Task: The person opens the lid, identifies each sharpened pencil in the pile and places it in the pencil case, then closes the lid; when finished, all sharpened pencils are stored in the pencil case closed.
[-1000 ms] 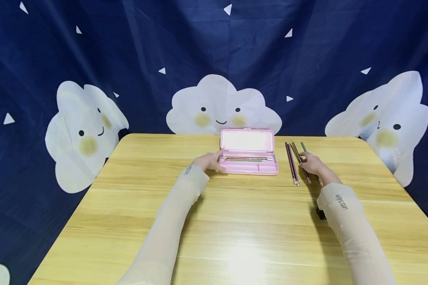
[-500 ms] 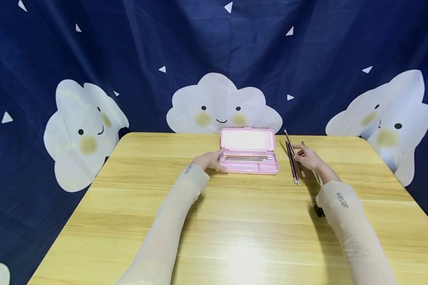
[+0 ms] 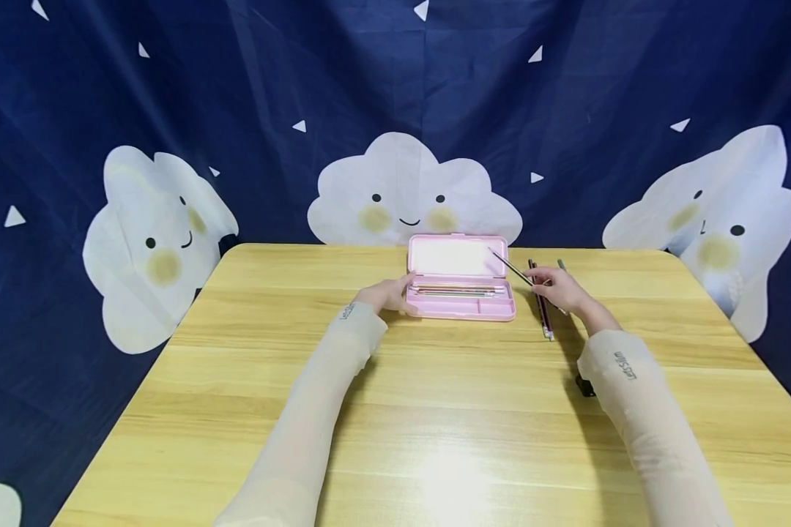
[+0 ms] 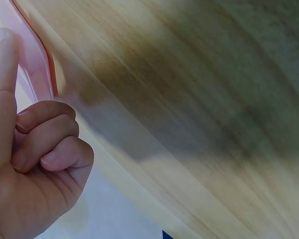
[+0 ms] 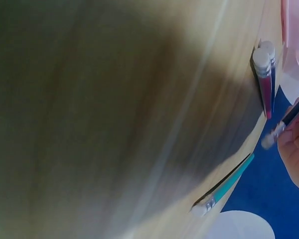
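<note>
A pink pencil case [image 3: 444, 312] stands open at the far side of the table, several pencils [image 3: 458, 291] lying in its long rear compartment. My left hand [image 3: 385, 296] grips the case's left end, thumb along the front side and the other fingers curled at the corner. In my right hand [image 3: 559, 288] a dark pencil [image 3: 510, 268] is pinched, tilted, its tip in front of the raised lid. Its eraser end shows in the right wrist view. Two pencils [image 5: 265, 87], one purplish, lie side by side below that hand. A green pencil [image 5: 231, 180] lies further right.
The wooden table [image 3: 435, 402] spreads out in front of both arms. A small black object [image 3: 585, 386] sits partly hidden beside the right sleeve. Behind the table's far edge hangs a dark blue curtain [image 3: 264, 183] with white clouds.
My right hand has lifted the dark pencil off the table and carried it left, turning it toward the case. The left hand has stayed on the case.
</note>
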Tool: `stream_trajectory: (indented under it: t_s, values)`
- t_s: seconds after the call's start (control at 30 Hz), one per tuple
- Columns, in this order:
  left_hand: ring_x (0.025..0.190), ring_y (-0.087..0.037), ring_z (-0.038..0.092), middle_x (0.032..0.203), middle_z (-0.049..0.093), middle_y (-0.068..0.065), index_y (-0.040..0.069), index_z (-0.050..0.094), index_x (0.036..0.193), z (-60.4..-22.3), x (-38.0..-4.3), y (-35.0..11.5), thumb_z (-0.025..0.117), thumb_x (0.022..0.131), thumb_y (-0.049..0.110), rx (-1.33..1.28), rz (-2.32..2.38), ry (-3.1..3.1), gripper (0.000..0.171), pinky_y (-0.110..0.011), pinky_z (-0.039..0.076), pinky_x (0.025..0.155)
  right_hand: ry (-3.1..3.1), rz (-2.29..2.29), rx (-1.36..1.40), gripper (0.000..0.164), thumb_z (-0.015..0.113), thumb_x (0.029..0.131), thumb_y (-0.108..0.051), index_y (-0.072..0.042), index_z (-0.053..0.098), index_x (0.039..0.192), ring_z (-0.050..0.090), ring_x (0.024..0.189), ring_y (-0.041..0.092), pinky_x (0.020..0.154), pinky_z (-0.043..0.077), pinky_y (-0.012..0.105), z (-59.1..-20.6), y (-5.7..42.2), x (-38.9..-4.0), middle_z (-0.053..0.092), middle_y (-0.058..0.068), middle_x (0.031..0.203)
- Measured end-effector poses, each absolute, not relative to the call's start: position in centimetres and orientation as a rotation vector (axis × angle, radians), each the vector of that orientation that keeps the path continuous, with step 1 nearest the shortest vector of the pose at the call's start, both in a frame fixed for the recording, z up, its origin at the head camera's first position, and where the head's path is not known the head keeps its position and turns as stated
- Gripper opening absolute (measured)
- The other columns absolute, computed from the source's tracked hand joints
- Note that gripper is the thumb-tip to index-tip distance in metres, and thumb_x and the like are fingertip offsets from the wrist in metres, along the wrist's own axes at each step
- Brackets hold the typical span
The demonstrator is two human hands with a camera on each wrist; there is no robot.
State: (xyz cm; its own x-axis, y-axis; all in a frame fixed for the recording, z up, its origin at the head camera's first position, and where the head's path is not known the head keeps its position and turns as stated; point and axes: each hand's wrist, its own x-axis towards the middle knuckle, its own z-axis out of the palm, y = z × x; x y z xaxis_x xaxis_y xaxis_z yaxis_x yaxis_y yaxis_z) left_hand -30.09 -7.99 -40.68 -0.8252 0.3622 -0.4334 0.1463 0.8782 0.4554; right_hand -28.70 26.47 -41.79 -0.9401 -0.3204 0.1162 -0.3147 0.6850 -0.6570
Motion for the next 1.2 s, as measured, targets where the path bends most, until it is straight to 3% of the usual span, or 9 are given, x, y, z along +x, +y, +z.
stream_trajectory:
  t_s: [0.37,0.77,0.87,1.03,1.1,1.2]
  values:
    - [0.136,-0.028,0.023,0.149,0.022,-0.015,0.027,0.004,0.148,-40.9,-30.4,-7.9,0.068,0.080,0.039,0.374,0.558,2.523,0.094,-0.041,0.019,0.111,2.832,-1.040,-0.535,0.025,0.051,0.087,0.005,0.010,0.060,0.109,0.046,0.074,0.022,0.063,0.040,0.027,-41.8,24.4,-29.5,0.058,0.018,0.085]
    - [0.135,-0.028,0.023,0.149,0.022,-0.014,0.028,0.004,0.148,-41.1,-30.6,-7.9,0.069,0.078,0.041,0.374,0.550,2.536,0.096,-0.041,0.020,0.111,2.807,-0.914,-0.861,0.020,0.056,0.081,0.009,0.009,0.065,0.098,0.050,0.075,0.023,0.070,0.044,0.035,-41.7,20.9,-30.3,0.061,0.017,0.080]
    - [0.135,-0.030,0.024,0.149,0.022,-0.016,0.028,0.004,0.148,-41.0,-30.5,-7.9,0.069,0.078,0.042,0.380,0.550,2.536,0.097,-0.043,0.020,0.111,2.772,-0.909,-0.950,0.022,0.057,0.081,0.005,0.003,0.068,0.100,0.049,0.073,0.023,0.068,0.043,0.035,-43.4,20.7,-31.9,0.059,0.013,0.078]
    - [0.135,-0.030,0.025,0.148,0.024,-0.017,0.029,0.003,0.148,-41.0,-30.5,-8.0,0.069,0.078,0.041,0.367,0.553,2.538,0.097,-0.042,0.021,0.111,2.709,-0.973,-1.140,0.018,0.062,0.085,-0.013,-0.014,0.071,0.101,0.047,0.069,0.014,0.064,0.041,0.025,-49.4,21.7,-37.4,0.056,0.001,0.076]
    - [0.135,-0.029,0.024,0.148,0.024,-0.016,0.028,0.003,0.148,-40.9,-30.5,-8.0,0.069,0.077,0.042,0.364,0.550,2.539,0.098,-0.042,0.020,0.111,2.709,-0.969,-1.113,0.018,0.063,0.085,-0.012,-0.011,0.071,0.100,0.049,0.071,0.015,0.067,0.044,0.026,-49.3,21.1,-37.4,0.059,0.003,0.077]
    - [0.136,-0.028,0.022,0.149,0.022,-0.014,0.027,0.003,0.148,-40.9,-30.5,-8.0,0.070,0.077,0.043,0.360,0.555,2.532,0.099,-0.041,0.019,0.111,2.727,-0.922,-1.005,0.020,0.060,0.083,-0.001,-0.002,0.069,0.100,0.052,0.074,0.022,0.072,0.046,0.035,-45.9,19.1,-34.5,0.060,0.010,0.080]
